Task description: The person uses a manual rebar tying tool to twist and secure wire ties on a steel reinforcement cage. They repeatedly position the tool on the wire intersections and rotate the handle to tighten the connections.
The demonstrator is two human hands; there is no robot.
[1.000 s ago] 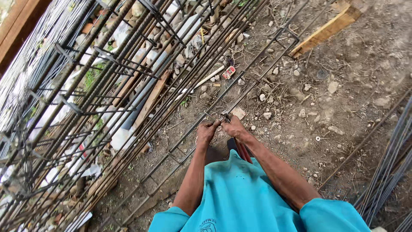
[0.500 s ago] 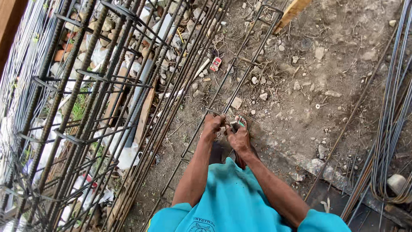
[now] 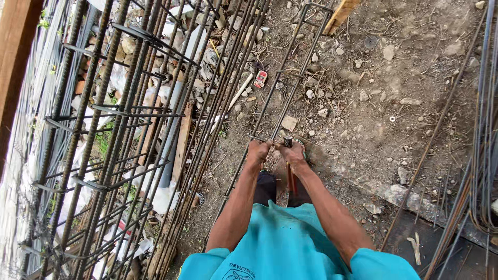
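Observation:
A narrow rebar cage of long bars tied with square stirrups lies on the dirt, running away from me. My left hand is closed around a cross stirrup on this cage. My right hand sits right beside it, touching the same joint, and grips a red-handled tool whose handle hangs down below the fist. The tool's tip is hidden by my fingers. My teal shirt fills the bottom of the view.
A large upright rebar cage stands at the left over rubble, with a wooden post at the far left. Loose bars run along the right edge. A plank lies at the top; stones dot the dirt.
Both hands stay together on the same stirrup joint of the narrow cage. The view has swung, so the cage and hands sit more to the centre and the loose bars at the right show more.

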